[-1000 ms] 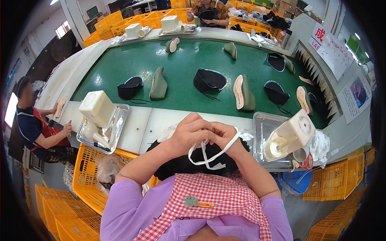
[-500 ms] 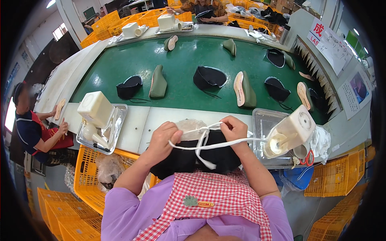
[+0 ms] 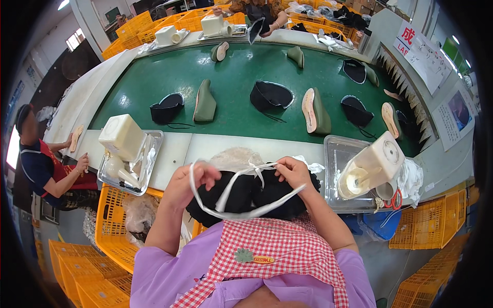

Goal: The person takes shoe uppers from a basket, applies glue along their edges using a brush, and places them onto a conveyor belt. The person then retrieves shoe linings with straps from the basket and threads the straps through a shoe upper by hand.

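Observation:
A white fabric strip (image 3: 224,194) is tied in a knot on top of a bundle of black fabric pieces (image 3: 241,187), possibly shoe uppers, right in front of my body. My right hand (image 3: 291,172) is closed, pinching the strip close to the knot. A long loose length of strip curves across the bundle and passes by my left hand (image 3: 191,180). That hand's fingers are slightly blurred, apart and half curled, with nothing gripped between them. Behind the knot lies a crumpled translucent piece (image 3: 233,155), its kind unclear.
Green conveyor belt (image 3: 154,66) carries olive wedge soles (image 3: 205,102) and black uppers (image 3: 271,97). Metal trays with white containers (image 3: 371,165) flank me; red scissors (image 3: 394,199) lie right. Yellow crates (image 3: 110,220) stand below. Co-workers are at left (image 3: 54,164) and far side.
My left hand has let go of the strip and opened, and the loose length now swings in a wide loop. My right hand has shifted slightly left and down. The belt items have moved slightly.

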The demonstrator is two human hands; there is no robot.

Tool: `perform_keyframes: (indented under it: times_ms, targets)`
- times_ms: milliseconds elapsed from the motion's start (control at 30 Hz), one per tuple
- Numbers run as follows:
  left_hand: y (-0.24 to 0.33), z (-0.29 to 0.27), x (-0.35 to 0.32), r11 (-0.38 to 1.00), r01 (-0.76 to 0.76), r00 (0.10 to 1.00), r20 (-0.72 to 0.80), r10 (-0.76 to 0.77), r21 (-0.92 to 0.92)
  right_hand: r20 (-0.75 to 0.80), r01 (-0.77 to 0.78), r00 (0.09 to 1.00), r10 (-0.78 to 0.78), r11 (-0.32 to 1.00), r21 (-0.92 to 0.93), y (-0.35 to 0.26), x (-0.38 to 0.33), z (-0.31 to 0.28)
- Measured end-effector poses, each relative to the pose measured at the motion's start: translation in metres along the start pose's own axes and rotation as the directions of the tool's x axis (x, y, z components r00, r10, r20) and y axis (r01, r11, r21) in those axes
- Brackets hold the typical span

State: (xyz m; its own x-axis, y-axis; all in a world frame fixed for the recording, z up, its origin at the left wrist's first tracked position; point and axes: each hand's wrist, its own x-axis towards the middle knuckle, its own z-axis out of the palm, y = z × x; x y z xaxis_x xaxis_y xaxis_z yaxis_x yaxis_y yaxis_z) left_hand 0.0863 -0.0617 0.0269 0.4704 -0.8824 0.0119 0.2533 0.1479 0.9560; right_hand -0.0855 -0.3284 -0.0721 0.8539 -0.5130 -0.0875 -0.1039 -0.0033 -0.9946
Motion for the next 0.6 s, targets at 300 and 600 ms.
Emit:
perform_keyframes:
  times_ms: [300, 600]
  targets:
    - [-0.017, 0.071, 0.053, 0.032, -0.557, 0.821, 0.545, 0.167, 0.83, -0.088, 0.057, 0.994, -0.069, 0.989, -0.137, 0.007, -0.025, -0.007]
    - [-0.027, 0.052, 0.086, -0.006, -0.502, 0.863, 0.501, 0.066, 0.865, -0.232, 0.144, 0.948, -0.217, 0.945, -0.293, 0.017, -0.049, -0.019]
